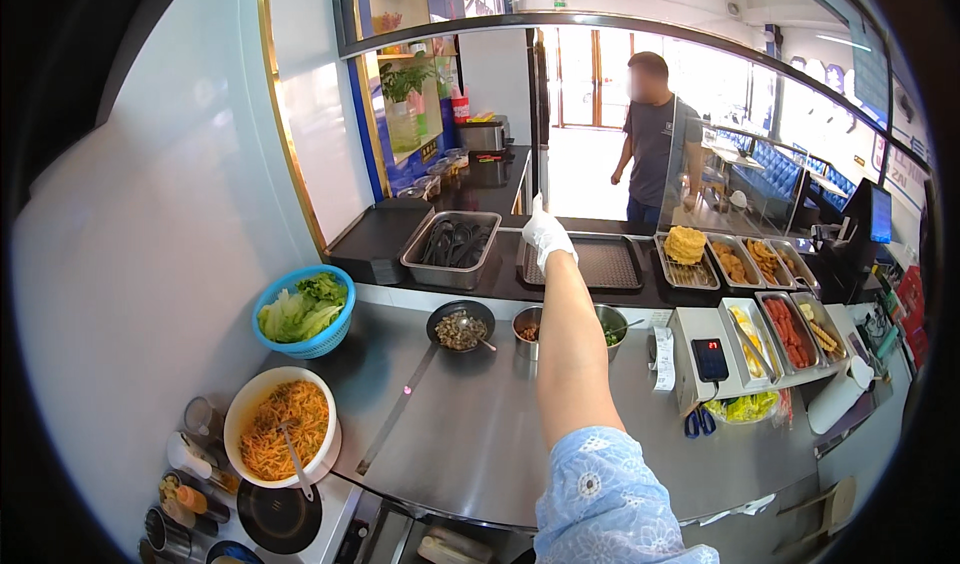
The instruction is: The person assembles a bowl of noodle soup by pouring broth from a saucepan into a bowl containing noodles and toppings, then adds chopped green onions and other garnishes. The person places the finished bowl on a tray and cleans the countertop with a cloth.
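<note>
My right hand (548, 236), in a white glove, reaches far forward over the counter with the arm straight. At least one finger stretches out ahead; the others are partly hidden behind the back of the hand. It shows nothing in its hold. Under it in the picture lies a dark perforated tray (605, 261). To its left stands a metal pan of black utensils (452, 242). Below the forearm, on the steel worktop (450, 404), are a black bowl of chopped food with a spoon (461, 330) and two metal pots (527, 326), partly covered by the arm. My left hand is out of view.
At left are a blue basket of lettuce (304, 312) and a white tub of orange shreds (283, 427). On the right stand trays of sausages (786, 332), a timer (710, 360) and blue scissors (700, 422). A person (650, 144) stands beyond the counter, beside a clear screen.
</note>
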A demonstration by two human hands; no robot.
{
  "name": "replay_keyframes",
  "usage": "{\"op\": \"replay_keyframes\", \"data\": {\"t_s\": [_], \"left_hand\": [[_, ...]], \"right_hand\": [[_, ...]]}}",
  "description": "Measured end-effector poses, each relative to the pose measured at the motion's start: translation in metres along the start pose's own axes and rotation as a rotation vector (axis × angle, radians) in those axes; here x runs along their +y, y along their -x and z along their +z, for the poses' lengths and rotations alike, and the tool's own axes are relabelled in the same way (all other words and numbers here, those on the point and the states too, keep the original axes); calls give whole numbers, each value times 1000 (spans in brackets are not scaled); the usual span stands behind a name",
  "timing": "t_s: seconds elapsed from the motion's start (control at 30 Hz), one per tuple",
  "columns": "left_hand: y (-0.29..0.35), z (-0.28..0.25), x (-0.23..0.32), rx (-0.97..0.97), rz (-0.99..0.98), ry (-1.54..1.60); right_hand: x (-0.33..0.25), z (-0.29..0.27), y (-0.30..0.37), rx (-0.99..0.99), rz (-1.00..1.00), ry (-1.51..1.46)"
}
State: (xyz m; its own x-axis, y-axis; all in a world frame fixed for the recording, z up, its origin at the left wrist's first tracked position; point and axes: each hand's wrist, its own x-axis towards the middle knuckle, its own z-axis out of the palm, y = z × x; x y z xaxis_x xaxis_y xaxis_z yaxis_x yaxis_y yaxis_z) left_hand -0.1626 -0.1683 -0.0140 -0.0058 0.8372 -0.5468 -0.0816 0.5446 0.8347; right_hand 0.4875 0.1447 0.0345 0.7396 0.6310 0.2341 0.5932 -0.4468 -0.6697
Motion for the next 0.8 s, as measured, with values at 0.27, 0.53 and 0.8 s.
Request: {"op": "replay_keyframes", "data": {"t_s": [0.27, 0.53, 0.8], "left_hand": [[6, 29, -8, 30, -7, 7], [12, 39, -16, 57, -3, 17], [20, 38, -27, 100, 2, 51]], "right_hand": [[35, 29, -58, 31, -166, 180], [36, 20, -63, 70, -80, 37], [34, 17, -57, 62, -180, 111]]}}
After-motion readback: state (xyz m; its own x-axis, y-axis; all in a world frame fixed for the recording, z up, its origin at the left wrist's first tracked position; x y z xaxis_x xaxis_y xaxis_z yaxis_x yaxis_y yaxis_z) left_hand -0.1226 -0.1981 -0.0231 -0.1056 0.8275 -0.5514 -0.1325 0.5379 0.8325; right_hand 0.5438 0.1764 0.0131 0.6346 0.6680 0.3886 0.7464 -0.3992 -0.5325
